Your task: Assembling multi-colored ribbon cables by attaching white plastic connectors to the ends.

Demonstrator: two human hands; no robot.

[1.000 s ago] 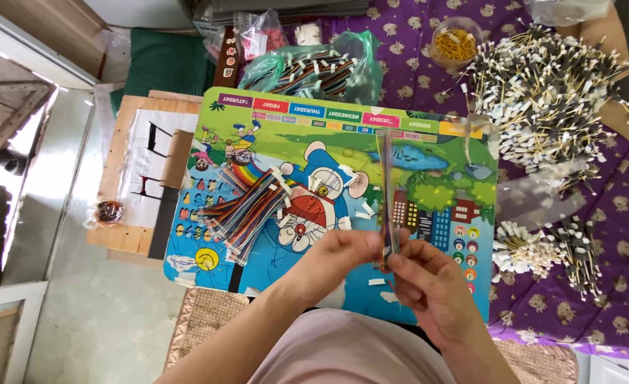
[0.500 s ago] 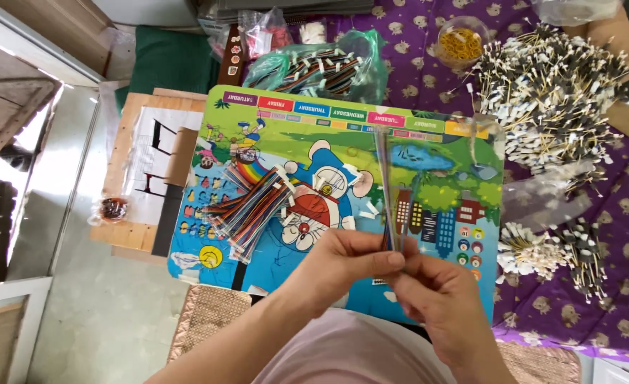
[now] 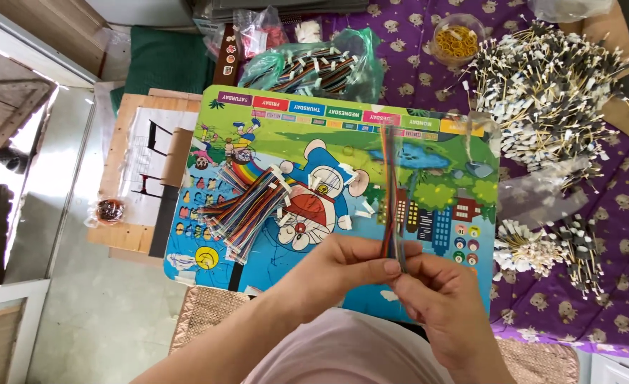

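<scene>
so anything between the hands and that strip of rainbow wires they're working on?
No. Both the left hand and the right hand already pinch the near end of the wire strip directly. The strip rises over the cartoon board, with nothing across it.

Hands meet low in the frame's centre, over a picture-printed desk that fills the middle.

The left hand point(image 3: 343, 267) and right hand point(image 3: 439, 299) touch at the fingertips, both with a grip on the lower end of a thin bundle of sticks point(image 3: 390, 192) that runs straight up the frame across the desk point(image 3: 442, 171). A fanned pile of sticks point(image 3: 247, 210) lies on the desk's left half. Above the desk's upper edge sits a bag of sticks point(image 3: 314, 64); right of it, a small bowl point(image 3: 457, 39). A large heap of tipped sticks point(image 3: 553, 92) fills the upper right, with a smaller heap point(image 3: 549, 249) below it, right of the desk. A wooden board point(image 3: 136, 171) lies at the desk's left.
</scene>
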